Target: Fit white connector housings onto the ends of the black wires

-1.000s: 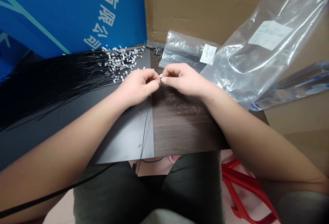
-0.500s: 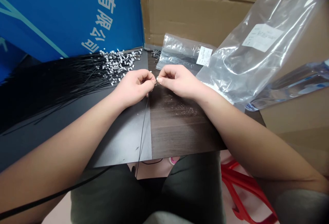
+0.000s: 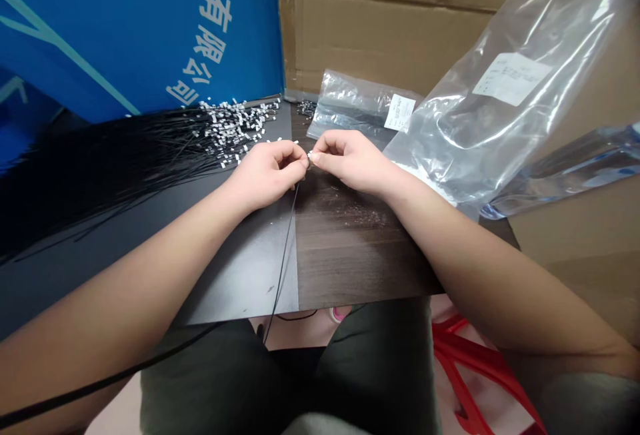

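My left hand (image 3: 270, 174) is closed in a pinch on a thin black wire (image 3: 285, 255), which hangs down from the fingers over the table's front edge. Just to its right, my right hand (image 3: 353, 160) pinches a tiny white connector (image 3: 311, 154) between thumb and forefinger. The fingertips of both hands nearly meet, so whether wire and connector are joined is hidden. Beyond my left hand lies a big bundle of black wires (image 3: 110, 155), with many small white connectors (image 3: 233, 130) on their right-hand ends.
A small clear bag (image 3: 350, 98) with a label lies behind my right hand. A large plastic bag (image 3: 480, 122) rests at the right, near a clear bottle (image 3: 565, 172). Tiny scraps (image 3: 367, 214) dot the brown tabletop (image 3: 360, 268). Blue panel (image 3: 125, 28) and cardboard (image 3: 390, 22) stand behind.
The view has shifted slightly, so everything sits a little lower and to the right. Both hands keep their pinch; the left fingertips have turned slightly, closer against the right ones.
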A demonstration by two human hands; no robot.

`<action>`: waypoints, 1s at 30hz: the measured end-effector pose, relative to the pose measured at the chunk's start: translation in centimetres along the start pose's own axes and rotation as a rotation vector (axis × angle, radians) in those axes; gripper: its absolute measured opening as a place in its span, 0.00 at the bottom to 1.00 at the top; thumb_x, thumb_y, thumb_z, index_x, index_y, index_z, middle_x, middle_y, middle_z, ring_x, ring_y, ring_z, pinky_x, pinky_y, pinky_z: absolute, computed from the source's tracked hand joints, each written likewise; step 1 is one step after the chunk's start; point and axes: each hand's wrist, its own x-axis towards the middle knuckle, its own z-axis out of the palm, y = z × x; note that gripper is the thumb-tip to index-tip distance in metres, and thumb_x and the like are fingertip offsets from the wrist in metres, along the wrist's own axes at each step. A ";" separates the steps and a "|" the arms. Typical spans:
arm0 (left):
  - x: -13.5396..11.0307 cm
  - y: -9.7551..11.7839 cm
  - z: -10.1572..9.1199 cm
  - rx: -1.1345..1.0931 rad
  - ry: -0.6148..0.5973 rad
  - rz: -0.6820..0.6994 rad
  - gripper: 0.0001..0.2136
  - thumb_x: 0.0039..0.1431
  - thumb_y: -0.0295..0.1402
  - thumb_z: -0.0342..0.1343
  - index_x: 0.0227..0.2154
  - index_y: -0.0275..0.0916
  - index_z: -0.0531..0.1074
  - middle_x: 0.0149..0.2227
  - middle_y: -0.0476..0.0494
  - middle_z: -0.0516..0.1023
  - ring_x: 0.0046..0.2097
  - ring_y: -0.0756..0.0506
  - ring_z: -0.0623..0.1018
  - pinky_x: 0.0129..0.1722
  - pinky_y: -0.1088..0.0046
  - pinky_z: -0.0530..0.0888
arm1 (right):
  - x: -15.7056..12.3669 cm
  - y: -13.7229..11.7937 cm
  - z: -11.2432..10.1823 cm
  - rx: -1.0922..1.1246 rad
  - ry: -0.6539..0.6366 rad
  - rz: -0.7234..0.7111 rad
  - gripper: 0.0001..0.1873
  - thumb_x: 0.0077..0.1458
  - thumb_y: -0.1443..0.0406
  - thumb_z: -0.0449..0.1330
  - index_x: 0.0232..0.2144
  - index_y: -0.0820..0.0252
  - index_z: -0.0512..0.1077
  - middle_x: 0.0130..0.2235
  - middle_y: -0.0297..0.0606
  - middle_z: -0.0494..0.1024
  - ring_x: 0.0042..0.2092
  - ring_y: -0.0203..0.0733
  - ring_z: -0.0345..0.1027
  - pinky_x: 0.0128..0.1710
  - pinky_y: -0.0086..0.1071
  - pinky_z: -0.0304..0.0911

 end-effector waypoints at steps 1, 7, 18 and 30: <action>0.0 0.0 0.0 0.004 0.007 0.004 0.10 0.61 0.40 0.59 0.34 0.38 0.78 0.28 0.48 0.79 0.30 0.47 0.75 0.32 0.70 0.70 | 0.0 0.0 0.0 0.000 0.001 0.002 0.07 0.60 0.67 0.63 0.29 0.60 0.72 0.29 0.30 0.70 0.33 0.36 0.58 0.36 0.34 0.54; 0.1 -0.4 0.1 0.049 0.022 0.027 0.09 0.61 0.39 0.59 0.34 0.38 0.76 0.28 0.49 0.77 0.31 0.48 0.73 0.32 0.71 0.67 | 0.0 0.0 0.1 -0.009 0.007 0.034 0.07 0.61 0.66 0.63 0.30 0.60 0.73 0.29 0.31 0.70 0.32 0.37 0.59 0.35 0.34 0.54; 0.0 0.0 0.1 0.074 0.039 0.013 0.09 0.63 0.39 0.57 0.34 0.39 0.74 0.29 0.48 0.76 0.31 0.47 0.73 0.31 0.71 0.65 | 0.0 0.1 0.2 0.031 0.013 0.019 0.06 0.62 0.66 0.64 0.31 0.60 0.74 0.28 0.30 0.70 0.32 0.36 0.61 0.36 0.34 0.57; 0.1 -0.1 0.3 -0.138 0.002 -0.073 0.06 0.63 0.36 0.60 0.34 0.39 0.75 0.26 0.50 0.76 0.27 0.50 0.74 0.28 0.74 0.70 | 0.1 0.3 0.1 0.060 0.052 -0.009 0.05 0.60 0.66 0.65 0.31 0.59 0.74 0.30 0.32 0.73 0.33 0.37 0.64 0.37 0.35 0.61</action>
